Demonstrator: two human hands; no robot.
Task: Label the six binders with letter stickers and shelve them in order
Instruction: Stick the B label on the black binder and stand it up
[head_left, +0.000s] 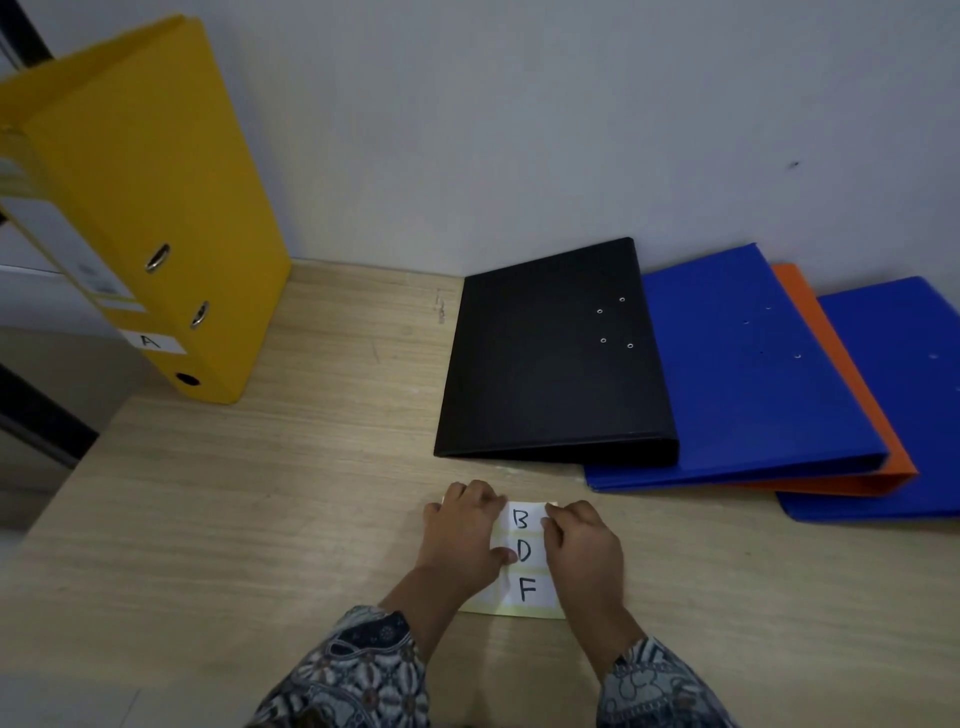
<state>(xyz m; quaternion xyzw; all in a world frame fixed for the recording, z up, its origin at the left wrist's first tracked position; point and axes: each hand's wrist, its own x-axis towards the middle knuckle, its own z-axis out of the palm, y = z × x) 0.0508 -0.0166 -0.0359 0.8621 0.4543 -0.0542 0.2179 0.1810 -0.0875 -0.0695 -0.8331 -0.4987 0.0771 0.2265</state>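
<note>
Pale wood-grain table (322, 467) runs up to a plain grey-white wall, and near its front edge lies the sticker sheet (525, 597), flat on the wood, with handwritten B, D and F one below the other. Both hands are on it. The left hand (462, 535) presses on the left part of the sheet, fingers lying over the upper left corner and the thumb reaching in beside the D; its grip is loose and closes round nothing. The right hand (584, 545) sits on the right side, its fingers curled, with the tips bunched at the right edge of the B sticker (519, 518) in a pinching grip. Patterned sleeves cover both wrists.

Just beyond the sheet, four binders lie flat in an overlapping fan against the wall: a black binder (550, 358) nearest the hands, resting partly on a blue binder (753, 364), then an orange binder (891, 465) of which only a strip shows, then a second blue binder (898, 395) cut off by the right edge. Well apart, at the far left of the table, a yellow lever-arch binder (171, 208) stands upright, with an A sticker (150, 341) low on its spine.
</note>
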